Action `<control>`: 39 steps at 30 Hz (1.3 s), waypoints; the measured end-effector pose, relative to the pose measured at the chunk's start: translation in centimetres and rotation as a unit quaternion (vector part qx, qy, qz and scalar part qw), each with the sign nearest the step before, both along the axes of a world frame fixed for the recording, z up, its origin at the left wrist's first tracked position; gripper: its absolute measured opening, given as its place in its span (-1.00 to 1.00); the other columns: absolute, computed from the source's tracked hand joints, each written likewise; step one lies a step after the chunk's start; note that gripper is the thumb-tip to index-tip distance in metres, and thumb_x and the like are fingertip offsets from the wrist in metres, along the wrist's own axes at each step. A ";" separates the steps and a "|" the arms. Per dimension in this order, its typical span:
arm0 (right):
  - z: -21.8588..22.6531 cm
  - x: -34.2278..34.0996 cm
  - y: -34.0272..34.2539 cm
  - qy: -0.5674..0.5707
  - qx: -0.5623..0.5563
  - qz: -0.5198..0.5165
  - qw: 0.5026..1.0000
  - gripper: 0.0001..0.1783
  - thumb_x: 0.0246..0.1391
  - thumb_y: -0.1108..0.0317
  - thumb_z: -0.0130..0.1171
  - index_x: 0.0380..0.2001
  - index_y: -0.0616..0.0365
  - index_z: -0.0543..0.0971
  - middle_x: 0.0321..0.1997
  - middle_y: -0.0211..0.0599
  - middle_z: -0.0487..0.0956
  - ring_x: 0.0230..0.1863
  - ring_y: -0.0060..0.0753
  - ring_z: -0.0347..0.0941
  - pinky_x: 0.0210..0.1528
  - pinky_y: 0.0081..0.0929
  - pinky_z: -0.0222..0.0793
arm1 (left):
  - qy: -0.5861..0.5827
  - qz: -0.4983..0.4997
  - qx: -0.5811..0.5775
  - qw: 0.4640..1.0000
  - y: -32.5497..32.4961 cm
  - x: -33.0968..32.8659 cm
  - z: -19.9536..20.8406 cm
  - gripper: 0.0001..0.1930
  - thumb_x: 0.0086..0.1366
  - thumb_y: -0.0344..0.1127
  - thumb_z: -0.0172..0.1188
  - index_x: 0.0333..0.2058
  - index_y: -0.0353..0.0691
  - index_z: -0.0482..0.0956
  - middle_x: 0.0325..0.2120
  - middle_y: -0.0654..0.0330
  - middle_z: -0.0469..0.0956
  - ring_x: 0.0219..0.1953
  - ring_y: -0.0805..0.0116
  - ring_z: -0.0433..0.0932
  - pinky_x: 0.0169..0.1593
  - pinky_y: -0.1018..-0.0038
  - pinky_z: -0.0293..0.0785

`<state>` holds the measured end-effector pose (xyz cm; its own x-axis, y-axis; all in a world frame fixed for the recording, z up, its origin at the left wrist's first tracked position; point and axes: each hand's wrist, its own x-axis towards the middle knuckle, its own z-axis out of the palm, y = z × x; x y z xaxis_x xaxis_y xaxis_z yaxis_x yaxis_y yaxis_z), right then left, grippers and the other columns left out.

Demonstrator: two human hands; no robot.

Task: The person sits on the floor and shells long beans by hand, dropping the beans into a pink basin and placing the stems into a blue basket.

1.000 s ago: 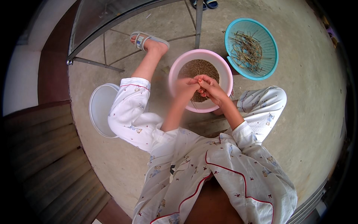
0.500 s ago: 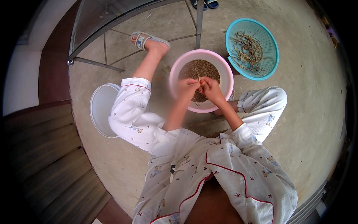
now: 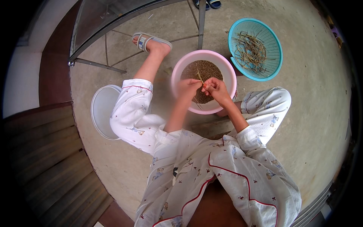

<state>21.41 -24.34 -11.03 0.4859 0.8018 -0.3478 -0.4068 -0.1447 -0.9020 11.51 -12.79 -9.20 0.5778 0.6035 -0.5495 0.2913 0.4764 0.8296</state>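
Over a pink basin (image 3: 231, 81) my two hands meet close together. Brown, seed-like grains (image 3: 207, 68) cover the basin's bottom. My left hand (image 3: 190, 89) is partly blurred, its fingers closed around a thin, dry pod (image 3: 198, 72) whose end sticks up past the fingertips. My right hand (image 3: 216, 90) is closed in a pinch beside the left fingertips, at the pod's lower part; what exactly lies between its fingers is too small to make out. Several thin, dry pods (image 3: 251, 52) lie in a turquoise colander (image 3: 279, 45) at the far right of the basin.
On the left, beside my leg, stands a white bucket (image 3: 100, 113). A table with a glassy top and metal legs (image 3: 202, 28) rises at the back left. My slippered foot (image 3: 151, 42) rests near it. Dark sandals (image 3: 214, 3) lie on the concrete floor (image 3: 310, 113) at the far edge.
My right hand has shifted slightly right, leaving a small gap between the hands. More of the dry pod now shows above the left fingertips, pointing away from me.
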 end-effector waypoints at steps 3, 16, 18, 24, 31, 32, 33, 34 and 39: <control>-0.2 0.1 -0.1 0.020 0.008 0.005 1.000 -0.95 0.12 0.51 0.05 -0.40 0.26 0.45 -0.51 -0.33 0.55 -0.55 -0.66 0.37 -0.48 -0.71 0.30 | -0.007 -0.008 -0.002 1.000 0.1 -0.1 0.3 -0.91 0.01 -0.50 0.23 -0.45 -0.37 0.58 -0.67 0.34 0.46 -0.75 0.71 0.22 -0.70 0.70 -0.02; 2.0 -0.3 0.5 0.176 -0.008 0.024 0.984 -0.78 0.21 0.20 0.00 -0.34 0.11 0.50 -0.56 -0.51 0.47 -0.59 -0.78 0.24 -0.59 -0.80 0.08 | 0.004 -0.054 0.020 0.998 -0.2 0.1 2.0 -0.96 0.01 -0.50 0.22 -0.55 -0.34 0.55 -0.68 0.29 0.48 -0.74 0.69 0.25 -0.69 0.69 0.02; 1.8 -0.4 0.7 0.186 -0.016 0.019 0.982 -0.75 0.20 0.17 0.01 -0.33 0.12 0.52 -0.59 -0.52 0.46 -0.62 -0.79 0.22 -0.62 -0.79 0.05 | -0.045 -0.053 0.013 0.997 -0.2 0.1 1.8 -0.96 0.01 -0.50 0.21 -0.55 -0.34 0.55 -0.67 0.27 0.50 -0.73 0.69 0.26 -0.69 0.70 0.03; 0.1 -0.7 0.9 0.155 -0.006 -0.019 0.988 -0.78 0.21 0.30 -0.05 -0.36 0.17 0.53 -0.65 -0.50 0.45 -0.67 -0.76 0.21 -0.65 -0.77 0.03 | -0.056 -0.040 0.014 0.998 -0.3 0.1 1.7 -0.98 -0.01 -0.53 0.18 -0.53 -0.34 0.56 -0.65 0.24 0.53 -0.69 0.69 0.32 -0.66 0.71 0.07; -1.1 -1.2 1.4 -0.169 -0.044 -0.024 0.984 -0.82 0.22 0.45 -0.14 -0.43 0.24 0.43 -0.61 -0.39 0.51 -0.64 -0.66 0.35 -0.58 -0.70 0.29 | -0.053 -0.013 0.049 0.997 -0.5 0.1 0.4 -0.97 0.01 -0.53 0.18 -0.51 -0.33 0.57 -0.63 0.27 0.52 -0.67 0.71 0.30 -0.65 0.72 0.08; -0.9 -1.1 1.4 -0.214 -0.056 -0.022 0.975 -0.83 0.21 0.47 -0.13 -0.44 0.26 0.41 -0.60 -0.37 0.51 -0.64 -0.64 0.38 -0.56 -0.67 0.33 | -0.050 -0.010 0.048 0.998 -0.5 0.1 0.3 -0.97 0.01 -0.52 0.18 -0.50 -0.33 0.57 -0.63 0.27 0.52 -0.67 0.71 0.31 -0.65 0.72 0.08; -0.7 -1.1 1.4 -0.221 -0.063 -0.017 0.973 -0.86 0.19 0.49 -0.12 -0.44 0.26 0.41 -0.60 -0.34 0.52 -0.63 -0.62 0.41 -0.56 -0.64 0.35 | -0.047 -0.007 0.047 0.998 -0.5 0.1 0.3 -0.97 0.01 -0.52 0.19 -0.50 -0.33 0.57 -0.62 0.27 0.53 -0.67 0.71 0.31 -0.65 0.72 0.09; -0.1 -1.1 1.4 -0.228 -0.071 -0.011 0.971 -0.88 0.17 0.51 -0.10 -0.43 0.27 0.40 -0.60 -0.31 0.53 -0.63 -0.60 0.44 -0.55 -0.61 0.38 | -0.045 -0.004 0.046 0.998 -0.5 0.0 0.3 -0.96 0.01 -0.52 0.19 -0.50 -0.33 0.57 -0.62 0.27 0.53 -0.67 0.71 0.31 -0.65 0.72 0.09; 0.9 -0.8 1.1 -0.304 -0.083 0.000 0.949 -0.95 0.08 0.55 -0.05 -0.44 0.27 0.39 -0.63 -0.18 0.54 -0.58 -0.41 0.55 -0.51 -0.47 0.44 | -0.019 -0.026 0.051 0.998 -0.5 0.1 0.2 -0.94 0.03 -0.54 0.17 -0.47 -0.41 0.54 -0.58 0.17 0.55 -0.53 0.49 0.51 -0.43 0.59 0.41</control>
